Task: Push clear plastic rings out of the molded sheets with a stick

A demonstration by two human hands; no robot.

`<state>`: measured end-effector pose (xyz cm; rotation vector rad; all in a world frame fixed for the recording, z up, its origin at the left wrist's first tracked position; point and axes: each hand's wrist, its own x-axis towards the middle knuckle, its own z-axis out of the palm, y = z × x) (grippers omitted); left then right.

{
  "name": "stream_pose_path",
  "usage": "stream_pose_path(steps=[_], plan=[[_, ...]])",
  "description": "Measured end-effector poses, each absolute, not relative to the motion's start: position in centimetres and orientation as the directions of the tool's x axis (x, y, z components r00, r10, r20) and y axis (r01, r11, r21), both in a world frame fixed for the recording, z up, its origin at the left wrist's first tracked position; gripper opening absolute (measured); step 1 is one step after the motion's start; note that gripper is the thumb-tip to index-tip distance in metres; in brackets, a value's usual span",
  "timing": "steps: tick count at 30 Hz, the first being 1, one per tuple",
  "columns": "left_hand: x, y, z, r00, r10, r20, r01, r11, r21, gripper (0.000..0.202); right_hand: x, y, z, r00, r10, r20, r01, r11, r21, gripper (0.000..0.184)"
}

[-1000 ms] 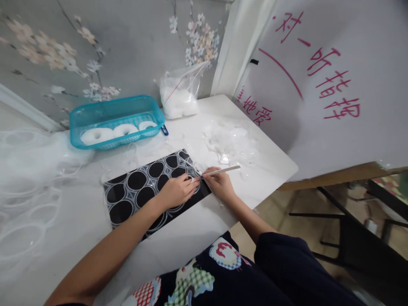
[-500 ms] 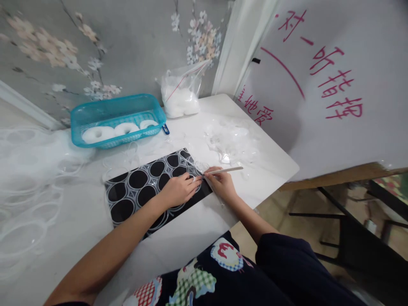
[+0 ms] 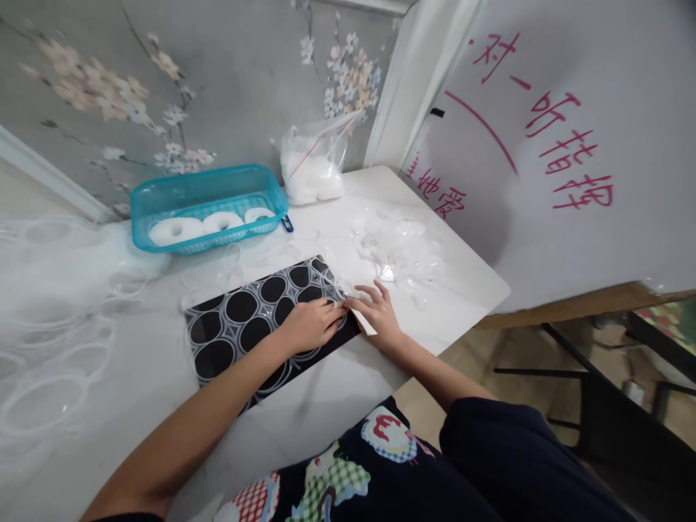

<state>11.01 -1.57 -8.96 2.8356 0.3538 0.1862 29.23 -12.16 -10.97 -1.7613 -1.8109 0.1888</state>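
On the white table lies a black sheet (image 3: pixel 255 333) printed or covered with pale rings. My left hand (image 3: pixel 311 326) lies on its right part, fingers stretched together toward the right edge, a thin white strip (image 3: pixel 366 324) near their tips. At that edge my right hand (image 3: pixel 381 317) meets the left fingertips. Its thumb and index finger appear closed on the strip, which slants under the palm, while the other fingers are raised and spread. Just beyond the fingertips lies clear, ring-like plastic (image 3: pixel 348 288). What is between the fingertips is partly hidden.
A blue basket (image 3: pixel 209 246) holding white ring-shaped rolls stands at the back, beside a zip bag (image 3: pixel 315 167) of white material. Clear plastic scraps (image 3: pixel 402 243) lie at the right, translucent ringed sheets (image 3: pixel 48 341) at the left. A whiteboard (image 3: pixel 570 246) borders the table's right side.
The white strip, which stuck out to the right above my right hand, now slants down under its palm. My right fingers have spread and lifted. My left hand stays on the sheet.
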Motion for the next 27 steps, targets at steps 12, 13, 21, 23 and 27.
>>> stream_pose_path(steps=[12, 13, 21, 23, 27], plan=[[9.6, -0.2, -6.1, 0.89, 0.433, 0.14, 0.274, -0.756, 0.595, 0.027, 30.6, -5.9, 0.6, 0.592, 0.649, 0.478, 0.401, 0.277, -0.873, 0.022], [9.3, 0.0, -5.0, 0.861, 0.484, 0.159, 0.299, -0.733, 0.611, 0.031, 29.1, -6.2, 1.3, 0.541, 0.722, 0.431, 0.302, 0.312, -0.901, 0.021], [6.0, -2.3, 4.2, 0.578, 0.806, 0.13, 0.248, -0.325, 0.913, 0.033, 25.5, -7.3, 6.0, 0.409, 0.861, 0.303, -0.28, 0.434, -0.856, 0.011], [6.3, -2.7, 3.9, 0.622, 0.776, 0.103, 0.282, -0.345, 0.895, 0.029, 26.7, -7.9, 5.9, 0.499, 0.818, 0.287, -0.288, 0.469, -0.835, 0.012], [8.1, -2.4, 0.0, 0.779, 0.625, 0.044, 0.385, -0.532, 0.754, 0.025, 29.2, -10.5, 2.6, 0.738, 0.661, 0.138, -0.293, 0.497, -0.816, 0.012]])
